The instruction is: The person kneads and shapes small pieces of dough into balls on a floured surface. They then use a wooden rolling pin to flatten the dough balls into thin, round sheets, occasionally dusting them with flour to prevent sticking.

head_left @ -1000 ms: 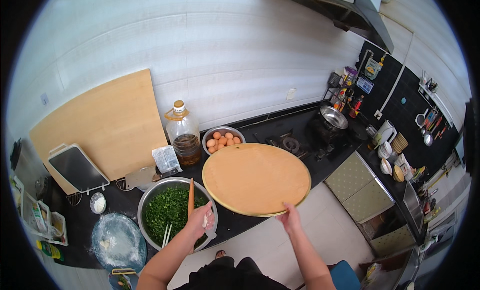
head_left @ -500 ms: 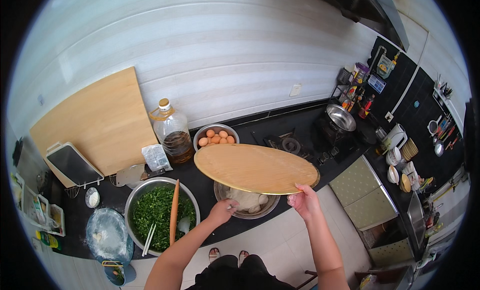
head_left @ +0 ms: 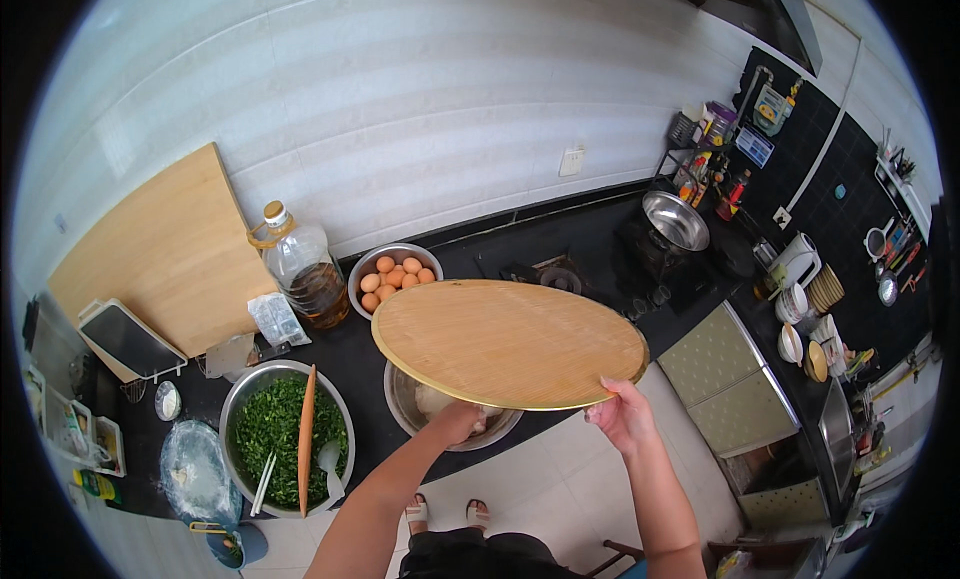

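My right hand (head_left: 622, 417) grips the near right edge of a round wooden board (head_left: 510, 344) with a gold rim, fingers on the rim. The board is held up, tilted, over a steel bowl (head_left: 397, 407) and hides its far side. Pale, floury dough (head_left: 432, 400) lies in that bowl. My left hand (head_left: 464, 422) reaches into the bowl under the board's near edge, fingers curled down at the dough; what they hold, if anything, is hidden.
Left of the bowl stands a basin (head_left: 344, 434) of chopped greens, with a rolling pin (head_left: 307, 439), chopsticks and a spoon across it. Behind are a bowl of eggs (head_left: 385, 284) and a big oil jug (head_left: 305, 269). A steel pan (head_left: 676, 222) sits on the stove at right.
My left hand has gone deeper into the bowl, beside the dough. The board has tipped to show more of its face. The view has shifted, so the counter things appear farther left.
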Demonstrator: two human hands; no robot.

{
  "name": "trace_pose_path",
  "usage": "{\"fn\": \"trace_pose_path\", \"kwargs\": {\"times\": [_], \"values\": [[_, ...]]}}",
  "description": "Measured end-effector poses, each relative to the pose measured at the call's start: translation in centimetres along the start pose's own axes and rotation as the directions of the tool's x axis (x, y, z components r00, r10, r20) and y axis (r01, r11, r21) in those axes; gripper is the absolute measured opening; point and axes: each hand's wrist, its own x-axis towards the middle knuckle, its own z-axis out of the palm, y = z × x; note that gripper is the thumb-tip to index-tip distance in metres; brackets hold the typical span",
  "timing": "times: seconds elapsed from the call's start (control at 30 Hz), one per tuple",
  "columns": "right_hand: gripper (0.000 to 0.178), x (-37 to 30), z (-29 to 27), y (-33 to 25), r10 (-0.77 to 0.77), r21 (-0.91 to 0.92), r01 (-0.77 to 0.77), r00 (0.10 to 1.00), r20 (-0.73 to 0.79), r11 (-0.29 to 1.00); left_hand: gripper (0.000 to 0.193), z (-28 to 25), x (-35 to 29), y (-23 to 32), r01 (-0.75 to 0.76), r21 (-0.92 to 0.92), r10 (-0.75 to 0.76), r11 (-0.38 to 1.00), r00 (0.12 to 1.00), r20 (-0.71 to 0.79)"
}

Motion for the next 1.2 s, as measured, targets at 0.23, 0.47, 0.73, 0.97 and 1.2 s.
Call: {"fn": "trace_pose_path", "kwargs": {"times": [0.23,0.47,0.73,0.97,1.2], "values": [[0.028,0.2,-1.0,-0.8,-0.042,-0.030,0.042,0.999,-0.010,0.999,0.036,-4.3,-1.3,0.5,0.062,-0.996,-0.452,0.064,0.891,0.027],[0.026,0.8,-0.7,-0.2,-0.041,0.055,0.037,0.997,0.063,0.998,0.044,-6.8,-4.7,2.3,0.073,-0.978,-0.285,-0.197,0.950,0.128],[0.026,0.4,-0.3,0.1,-0.017,0.022,0.015,0.996,0.088,1.000,0.043,-2.0,-1.9,-0.8,0.203,-0.603,-0.394,0.771,0.897,-0.201],[0.031,-0.3,-0.7,0.4,-0.022,0.049,0.020,0.998,0.052,0.999,0.055,6.1,5.6,-2.7,0.092,-0.109,-0.129,0.990,0.901,-0.413],[0.035,-1.0,-1.5,0.3,-0.031,-0.026,0.032,0.999,0.025,0.999,0.044,5.4,5.4,-1.6,0.091,0.021,-0.075,0.996,0.913,-0.400]]}}
